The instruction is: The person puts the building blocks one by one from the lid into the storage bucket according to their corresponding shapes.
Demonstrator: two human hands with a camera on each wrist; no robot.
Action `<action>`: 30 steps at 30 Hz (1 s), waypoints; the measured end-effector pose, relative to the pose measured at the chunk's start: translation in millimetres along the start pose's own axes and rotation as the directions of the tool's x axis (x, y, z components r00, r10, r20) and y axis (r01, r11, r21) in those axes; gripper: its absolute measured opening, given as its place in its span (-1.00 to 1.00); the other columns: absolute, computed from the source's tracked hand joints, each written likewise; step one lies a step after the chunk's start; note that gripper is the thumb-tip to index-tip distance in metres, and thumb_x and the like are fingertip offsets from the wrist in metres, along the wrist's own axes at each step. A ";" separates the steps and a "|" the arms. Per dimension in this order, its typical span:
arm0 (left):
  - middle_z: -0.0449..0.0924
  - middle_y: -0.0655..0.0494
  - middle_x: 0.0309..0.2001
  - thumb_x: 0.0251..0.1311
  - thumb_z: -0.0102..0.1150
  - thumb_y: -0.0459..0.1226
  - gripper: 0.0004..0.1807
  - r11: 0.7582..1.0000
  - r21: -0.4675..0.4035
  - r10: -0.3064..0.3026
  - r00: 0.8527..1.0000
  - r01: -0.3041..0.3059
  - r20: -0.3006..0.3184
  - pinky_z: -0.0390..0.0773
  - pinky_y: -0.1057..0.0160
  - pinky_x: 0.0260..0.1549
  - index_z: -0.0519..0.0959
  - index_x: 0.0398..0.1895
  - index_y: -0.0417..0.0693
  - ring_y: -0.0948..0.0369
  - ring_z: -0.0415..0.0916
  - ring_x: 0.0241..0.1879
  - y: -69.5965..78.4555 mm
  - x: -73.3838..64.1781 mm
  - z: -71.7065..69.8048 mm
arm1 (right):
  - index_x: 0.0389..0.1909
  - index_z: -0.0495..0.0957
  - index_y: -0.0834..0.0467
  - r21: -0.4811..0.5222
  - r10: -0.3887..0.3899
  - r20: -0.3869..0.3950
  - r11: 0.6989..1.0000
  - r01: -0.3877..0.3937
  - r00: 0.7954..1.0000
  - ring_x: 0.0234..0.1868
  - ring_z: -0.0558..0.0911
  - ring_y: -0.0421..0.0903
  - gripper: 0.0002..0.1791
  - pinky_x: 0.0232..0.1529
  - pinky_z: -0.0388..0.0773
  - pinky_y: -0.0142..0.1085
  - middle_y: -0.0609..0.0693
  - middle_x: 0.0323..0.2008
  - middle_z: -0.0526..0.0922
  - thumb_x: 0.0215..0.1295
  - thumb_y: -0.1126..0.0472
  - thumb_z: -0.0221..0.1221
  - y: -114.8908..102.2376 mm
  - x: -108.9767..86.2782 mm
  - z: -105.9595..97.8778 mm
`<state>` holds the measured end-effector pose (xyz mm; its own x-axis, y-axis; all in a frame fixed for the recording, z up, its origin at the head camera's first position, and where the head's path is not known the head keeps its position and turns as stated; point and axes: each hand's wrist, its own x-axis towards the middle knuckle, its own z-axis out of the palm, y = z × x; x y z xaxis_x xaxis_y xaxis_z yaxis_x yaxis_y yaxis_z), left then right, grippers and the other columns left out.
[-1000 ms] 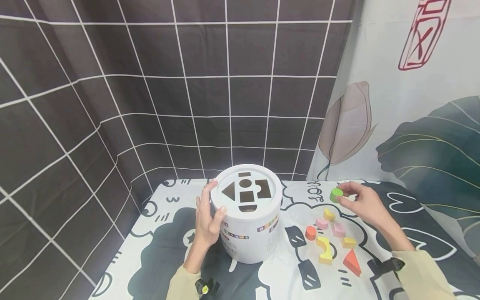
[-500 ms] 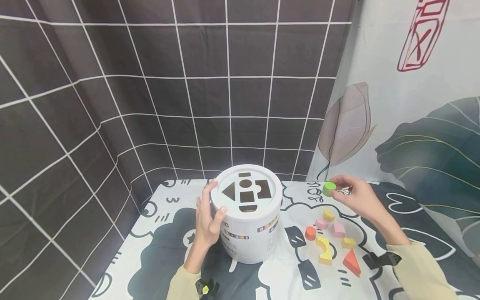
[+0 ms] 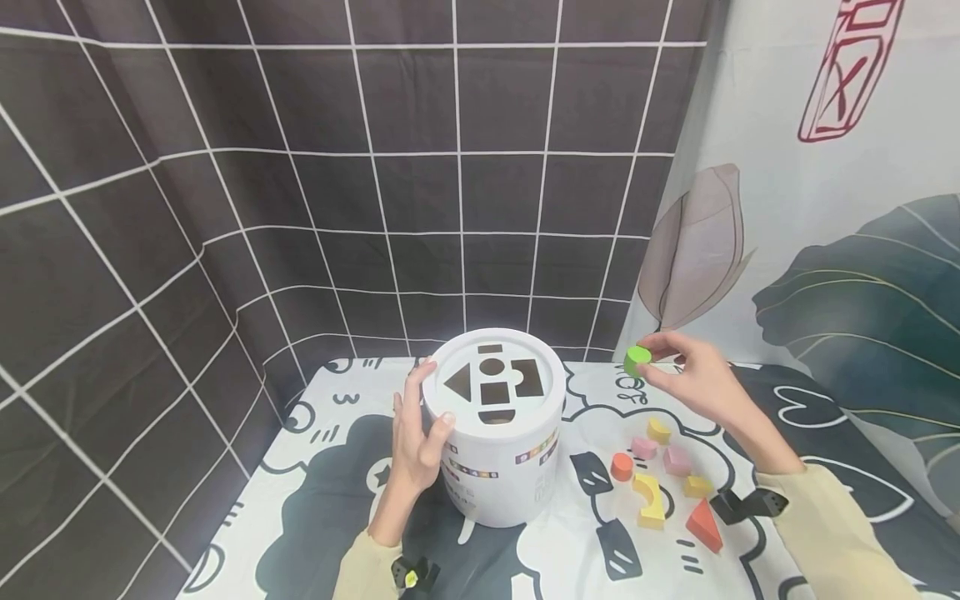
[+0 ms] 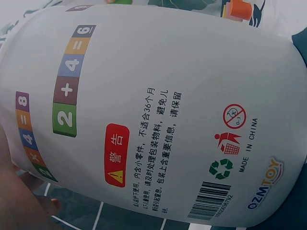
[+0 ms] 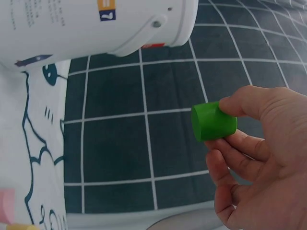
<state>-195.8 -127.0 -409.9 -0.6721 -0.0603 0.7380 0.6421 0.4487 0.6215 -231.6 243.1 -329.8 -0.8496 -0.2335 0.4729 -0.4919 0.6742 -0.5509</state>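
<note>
A white bucket stands upright, its lid cut with several shaped holes: triangle, circle, square and others. My left hand rests against the bucket's left side, with thumb and a fingertip at the lid's rim; in the left wrist view the printed wall fills most of the frame. Right of the bucket, my right hand pinches a green cylinder block between thumb and fingers, raised above the cloth. The right wrist view shows the same green block at the fingertips.
Several loose blocks lie right of the bucket: an orange-red cylinder, a yellow notched block, a red triangle, pink pieces and small yellow ones. A patterned cloth covers the table; a dark gridded curtain hangs behind.
My right hand has moved left and slightly up with the green block, toward the bucket. The left hand, bucket and loose blocks have stayed in place.
</note>
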 end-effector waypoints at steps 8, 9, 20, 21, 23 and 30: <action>0.34 -0.18 0.39 0.02 -0.08 -0.09 -0.24 1.000 0.000 0.004 1.000 -0.004 -0.002 -0.29 -0.49 0.29 0.30 0.37 -0.19 -0.19 0.16 0.43 0.2 0.1 -0.3 | -0.04 0.62 0.25 0.007 -0.027 0.010 1.000 0.027 1.000 -0.13 0.60 0.06 -0.69 -0.11 0.41 -0.07 0.09 -0.18 0.71 0.18 0.31 0.35 -17.6 13.5 4.3; 0.34 -0.18 0.39 0.02 -0.08 -0.09 -0.24 1.000 0.000 0.004 1.000 -0.004 -0.002 -0.29 -0.48 0.29 0.30 0.37 -0.20 -0.20 0.16 0.43 0.2 -0.1 -0.3 | -0.05 0.62 0.25 0.006 -0.032 0.010 0.999 0.032 0.999 -0.14 0.61 0.06 -0.69 -0.13 0.42 -0.08 0.09 -0.19 0.71 0.18 0.32 0.35 -18.9 14.9 5.3; 0.34 -0.18 0.38 0.02 -0.08 -0.08 -0.23 1.000 0.000 -0.003 1.000 0.003 0.000 -0.29 -0.48 0.29 0.30 0.37 -0.20 -0.17 0.15 0.44 0.8 -0.8 -0.5 | -0.07 0.62 0.24 0.050 -0.092 0.030 0.995 0.091 0.995 -0.15 0.60 -0.01 -0.72 -0.13 0.40 -0.08 0.04 -0.22 0.70 0.17 0.32 0.35 -39.4 32.4 13.5; 0.34 -0.17 0.39 0.01 -0.07 -0.08 -0.23 1.000 -0.002 -0.002 1.000 0.002 0.000 -0.29 -0.48 0.29 0.30 0.37 -0.20 -0.18 0.15 0.44 0.9 -0.5 -0.4 | -0.08 0.62 0.23 0.056 -0.096 0.032 0.994 0.094 0.995 -0.15 0.60 -0.01 -0.72 -0.12 0.39 -0.08 0.04 -0.22 0.70 0.18 0.32 0.35 -41.2 33.8 14.0; 0.34 -0.18 0.39 0.01 -0.07 -0.08 -0.23 1.000 -0.004 0.003 1.000 -0.003 -0.001 -0.29 -0.49 0.28 0.30 0.36 -0.20 -0.19 0.15 0.43 1.0 0.0 -0.4 | -0.08 0.63 0.23 0.066 -0.104 0.035 0.993 0.102 0.994 -0.16 0.59 -0.02 -0.72 -0.11 0.38 -0.08 0.03 -0.22 0.70 0.18 0.31 0.36 -44.4 36.3 15.3; 0.35 -0.18 0.38 0.00 -0.07 -0.09 -0.24 1.000 0.001 0.011 1.000 -0.011 -0.008 -0.27 -0.51 0.27 0.31 0.35 -0.21 -0.20 0.17 0.42 0.3 0.2 -0.2 | -0.08 0.64 0.21 0.115 -0.122 0.077 0.987 0.113 0.990 -0.15 0.62 -0.02 -0.73 -0.14 0.46 -0.13 -0.01 -0.22 0.70 0.20 0.29 0.35 -55.3 43.4 21.8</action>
<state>-195.7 -127.0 -409.5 -0.6623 -0.0622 0.7467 0.6490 0.4504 0.6132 -245.4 180.4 -293.9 -0.7952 -0.3673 0.4825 -0.6033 0.5588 -0.5690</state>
